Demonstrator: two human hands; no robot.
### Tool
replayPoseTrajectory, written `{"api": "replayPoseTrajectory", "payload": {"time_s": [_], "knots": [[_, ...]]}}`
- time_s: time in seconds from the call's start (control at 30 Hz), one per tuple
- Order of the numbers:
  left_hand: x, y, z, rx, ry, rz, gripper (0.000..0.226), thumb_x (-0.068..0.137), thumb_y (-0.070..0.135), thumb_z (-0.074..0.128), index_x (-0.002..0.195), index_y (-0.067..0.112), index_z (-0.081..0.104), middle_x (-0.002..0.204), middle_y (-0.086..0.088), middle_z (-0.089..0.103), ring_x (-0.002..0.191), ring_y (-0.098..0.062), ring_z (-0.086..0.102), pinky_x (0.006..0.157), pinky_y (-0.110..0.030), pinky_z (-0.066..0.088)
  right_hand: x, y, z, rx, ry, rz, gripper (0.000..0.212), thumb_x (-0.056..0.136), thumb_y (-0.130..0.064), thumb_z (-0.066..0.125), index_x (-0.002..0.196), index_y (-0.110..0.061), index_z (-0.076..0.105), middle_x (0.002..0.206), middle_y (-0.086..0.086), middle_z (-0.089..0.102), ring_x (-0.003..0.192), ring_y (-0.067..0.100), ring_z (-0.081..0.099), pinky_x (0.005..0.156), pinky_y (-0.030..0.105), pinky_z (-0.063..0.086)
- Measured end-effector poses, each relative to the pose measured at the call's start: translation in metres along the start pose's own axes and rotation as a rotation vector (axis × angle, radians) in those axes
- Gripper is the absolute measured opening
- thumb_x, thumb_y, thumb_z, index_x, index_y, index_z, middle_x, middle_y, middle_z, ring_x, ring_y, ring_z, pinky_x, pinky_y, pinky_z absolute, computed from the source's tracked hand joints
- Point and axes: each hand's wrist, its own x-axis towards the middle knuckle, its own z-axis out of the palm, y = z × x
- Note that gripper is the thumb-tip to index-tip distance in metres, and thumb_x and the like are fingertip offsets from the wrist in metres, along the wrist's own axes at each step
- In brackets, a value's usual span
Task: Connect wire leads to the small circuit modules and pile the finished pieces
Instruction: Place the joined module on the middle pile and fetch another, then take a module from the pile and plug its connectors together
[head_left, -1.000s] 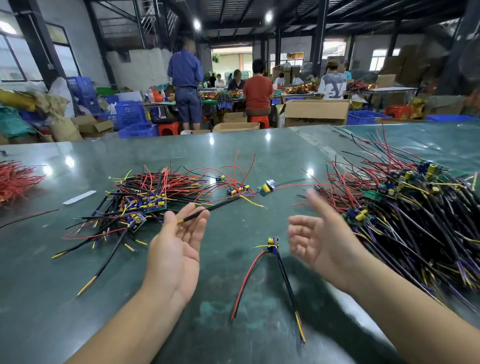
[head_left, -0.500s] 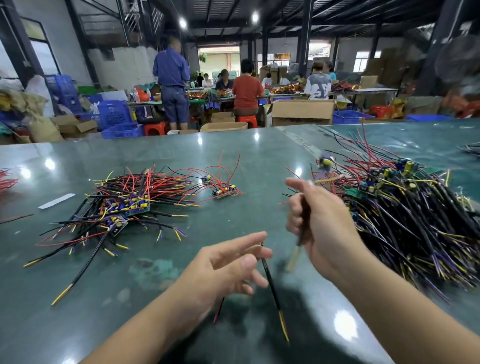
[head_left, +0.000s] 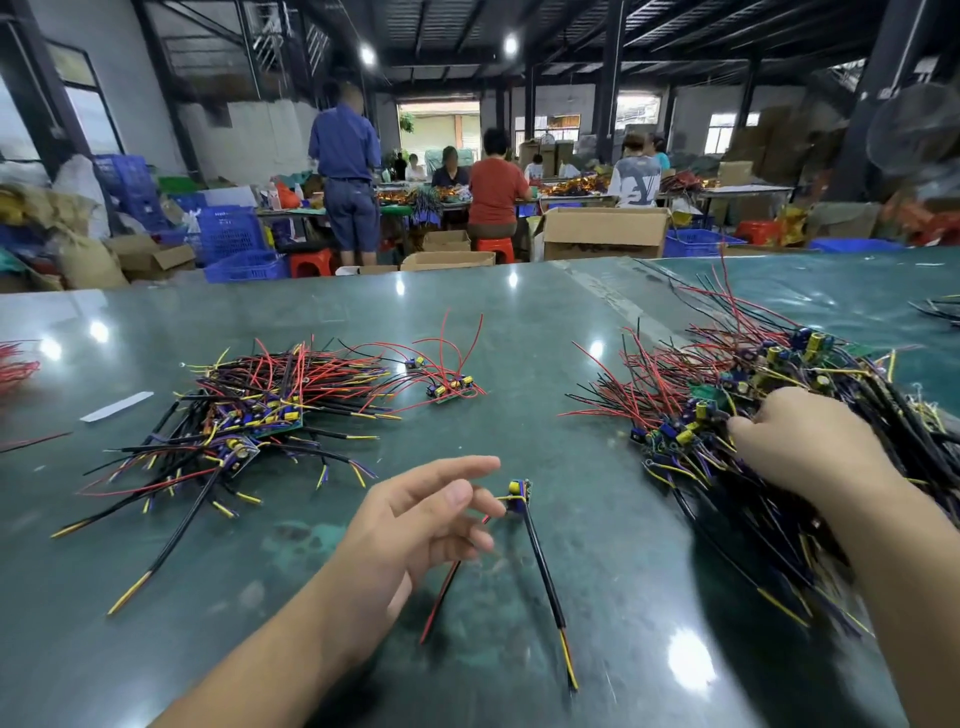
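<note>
A small module (head_left: 519, 493) with a black lead and a red lead lay on the green table (head_left: 597, 571), just by the left hand (head_left: 415, 525). That hand hovered with loose, half-spread fingers and held nothing. Half a second before, the right hand (head_left: 810, 447) was up in the air gripping a black wire; now it had dropped onto the right pile (head_left: 727, 415), fingers curled into the wires. The left pile (head_left: 249, 410) lay farther off. Far back, people sat by boxes (head_left: 602, 231).
</note>
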Motion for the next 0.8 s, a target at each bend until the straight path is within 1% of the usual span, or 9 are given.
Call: {"api": "replayPoseTrajectory", "payload": {"time_s": [0.07, 0.13, 0.23, 0.33, 0.4, 0.5, 0.57, 0.67, 0.8], "knots": [[0.000, 0.000, 0.001, 0.009, 0.048, 0.022, 0.036, 0.071, 0.034, 0.067, 0.103, 0.017, 0.073, 0.084, -0.007, 0.070, 0.066, -0.016, 0.062, 0.062, -0.022, 0.051, -0.005, -0.001, -0.007, -0.084, 0.053, 0.041, 0.037, 0.089, -0.040, 0.055, 0.066, -0.011, 0.050, 0.080, 0.014, 0.057, 0.082, 0.033, 0.055, 0.071, 0.035, 0.042], [0.001, 0.001, 0.001, 0.130, 0.167, 0.062, 0.020, 0.079, 0.025, 0.065, 0.096, 0.020, 0.075, 0.084, -0.004, 0.072, 0.072, -0.011, 0.063, 0.065, -0.018, 0.050, -0.009, -0.008, -0.011, -0.136, 0.226, 0.007, 0.031, 0.087, -0.039, 0.055, 0.085, -0.008, 0.061, 0.097, 0.019, 0.060, 0.094, 0.036, 0.055, 0.078, 0.039, 0.043], [0.006, -0.003, -0.002, 0.496, 0.377, 0.088, 0.024, 0.088, 0.003, 0.061, 0.086, 0.024, 0.074, 0.082, 0.004, 0.074, 0.079, -0.004, 0.065, 0.069, -0.010, 0.046, -0.024, -0.032, -0.008, 0.149, 0.361, -0.234, 0.023, 0.087, -0.028, 0.057, 0.097, -0.009, 0.065, 0.101, 0.018, 0.060, 0.097, 0.036, 0.053, 0.083, 0.040, 0.042], [0.007, -0.008, -0.005, 0.882, 0.290, -0.011, 0.026, 0.087, 0.007, 0.061, 0.092, 0.031, 0.068, 0.086, 0.014, 0.069, 0.084, -0.004, 0.062, 0.076, -0.015, 0.044, -0.050, -0.061, 0.019, 0.274, 0.061, -0.483, 0.020, 0.088, -0.029, 0.056, 0.101, -0.015, 0.064, 0.102, 0.007, 0.063, 0.096, 0.026, 0.056, 0.086, 0.035, 0.043], [0.005, -0.013, -0.006, 1.095, 0.160, -0.021, 0.024, 0.087, 0.014, 0.060, 0.097, 0.033, 0.070, 0.088, 0.021, 0.064, 0.090, 0.002, 0.057, 0.078, -0.012, 0.040, -0.066, -0.072, 0.043, 0.236, -0.154, -0.584, 0.032, 0.092, -0.030, 0.051, 0.121, -0.019, 0.057, 0.117, 0.003, 0.060, 0.106, 0.022, 0.054, 0.093, 0.031, 0.040], [0.004, -0.014, -0.006, 1.166, 0.037, 0.023, 0.030, 0.087, 0.014, 0.058, 0.102, 0.038, 0.068, 0.092, 0.022, 0.061, 0.095, 0.003, 0.051, 0.076, -0.008, 0.034, -0.072, -0.078, 0.065, 0.194, -0.296, -0.779, 0.057, 0.091, -0.005, 0.040, 0.142, -0.030, 0.039, 0.141, -0.004, 0.042, 0.125, 0.023, 0.041, 0.106, 0.030, 0.031], [0.004, -0.014, -0.007, 1.172, 0.019, 0.033, 0.029, 0.086, 0.019, 0.063, 0.105, 0.041, 0.066, 0.092, 0.022, 0.060, 0.095, 0.002, 0.050, 0.077, -0.010, 0.035, -0.071, -0.080, 0.067, 0.256, -0.307, -0.856, 0.057, 0.088, 0.002, 0.042, 0.135, -0.030, 0.051, 0.139, -0.006, 0.044, 0.124, 0.020, 0.042, 0.105, 0.020, 0.027], [0.001, -0.013, -0.006, 1.158, 0.029, 0.052, 0.019, 0.081, 0.026, 0.070, 0.089, 0.041, 0.062, 0.085, 0.024, 0.058, 0.091, 0.005, 0.050, 0.074, -0.009, 0.034, -0.073, -0.084, 0.065, 0.361, -0.262, -0.903, 0.035, 0.087, -0.006, 0.057, 0.115, -0.023, 0.068, 0.120, -0.004, 0.057, 0.111, 0.013, 0.055, 0.093, 0.010, 0.032], [0.005, -0.012, -0.005, 1.036, 0.200, 0.108, 0.026, 0.081, 0.005, 0.063, 0.071, 0.025, 0.052, 0.066, 0.012, 0.056, 0.064, 0.002, 0.052, 0.060, -0.011, 0.035, -0.076, -0.087, 0.067, 0.523, -0.206, -0.873, 0.020, 0.088, -0.014, 0.065, 0.104, -0.023, 0.073, 0.103, -0.008, 0.065, 0.094, 0.007, 0.061, 0.086, 0.015, 0.042]]}}
